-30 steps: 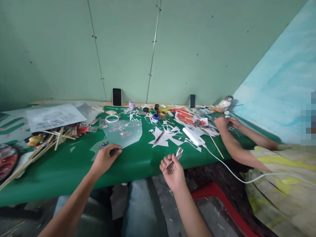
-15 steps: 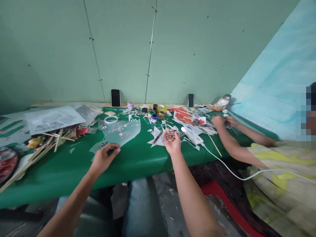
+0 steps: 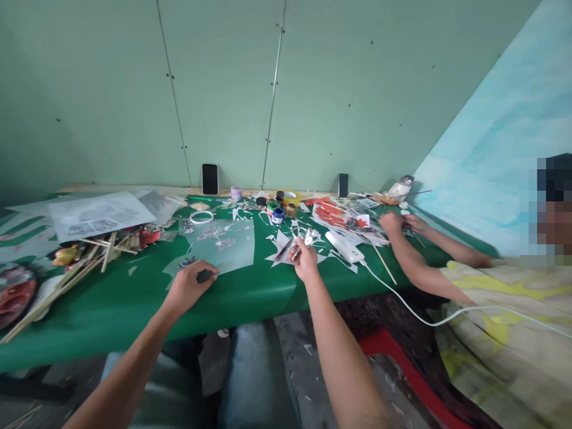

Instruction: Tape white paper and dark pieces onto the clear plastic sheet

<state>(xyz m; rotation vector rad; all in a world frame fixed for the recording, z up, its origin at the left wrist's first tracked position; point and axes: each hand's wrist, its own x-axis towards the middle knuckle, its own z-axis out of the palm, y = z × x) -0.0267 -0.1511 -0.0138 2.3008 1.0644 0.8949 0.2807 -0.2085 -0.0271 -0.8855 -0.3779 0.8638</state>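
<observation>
My left hand [image 3: 190, 285] rests on the green table cover [image 3: 134, 310], its fingers closed around a small dark object [image 3: 205, 276] next to a clear plastic sheet [image 3: 223, 241]. My right hand [image 3: 305, 260] is stretched out over white paper scraps [image 3: 286, 247] and grips metal scissors [image 3: 307, 237], blades pointing away from me. A pen [image 3: 282, 250] lies just left of that hand.
A co-worker's hands [image 3: 400, 225] work at the right, beside a white device [image 3: 345, 246] with a cable [image 3: 402, 301]. Small paint pots [image 3: 277, 213], red cut paper [image 3: 330, 215], wooden sticks [image 3: 84, 262] and two upright phones [image 3: 210, 178] crowd the table.
My right hand moved from the table's near edge out over the paper scraps, carrying the scissors and turning them. My left hand stayed put.
</observation>
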